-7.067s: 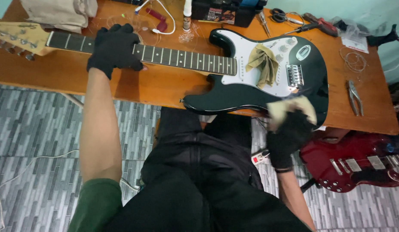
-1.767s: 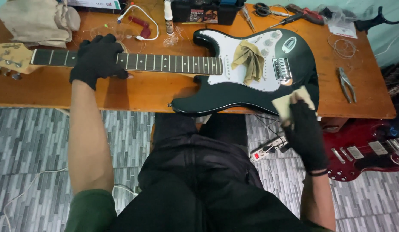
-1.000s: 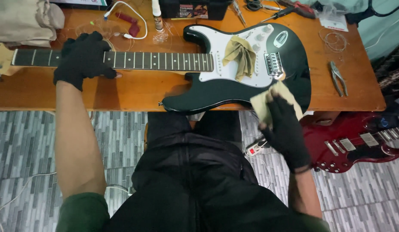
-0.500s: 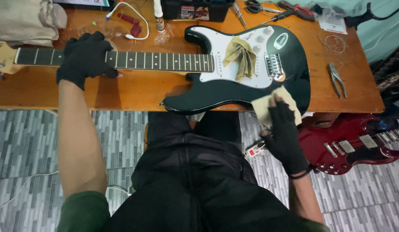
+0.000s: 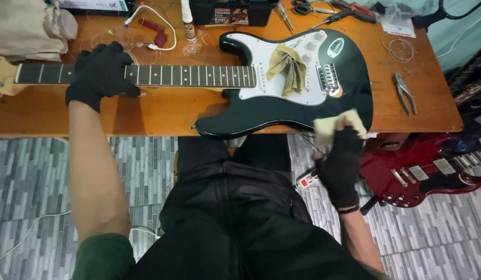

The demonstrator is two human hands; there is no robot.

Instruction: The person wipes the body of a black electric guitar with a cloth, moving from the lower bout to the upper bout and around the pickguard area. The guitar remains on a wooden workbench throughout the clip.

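Observation:
A black electric guitar (image 5: 282, 111) with a white pickguard lies flat on the wooden table (image 5: 163, 111), its neck (image 5: 199, 75) pointing left. My left hand (image 5: 101, 73), in a black glove, rests over the neck near the headstock end. My right hand (image 5: 340, 165), also gloved, presses a pale yellow cloth (image 5: 338, 124) against the lower edge of the guitar body. A second, olive cloth (image 5: 287, 66) lies crumpled on the pickguard.
A red electric guitar (image 5: 422, 171) lies on the tiled floor at the right, a white power strip (image 5: 307, 180) beside it. Pliers (image 5: 405, 92), coiled strings (image 5: 398, 47), a toolbox (image 5: 232, 10), scissors, a small bottle (image 5: 187, 19) and a beige bag (image 5: 28, 28) sit on the table.
My right hand with the yellow cloth has slid along the guitar's lower edge and sits slightly lower right. My left hand stays on the neck.

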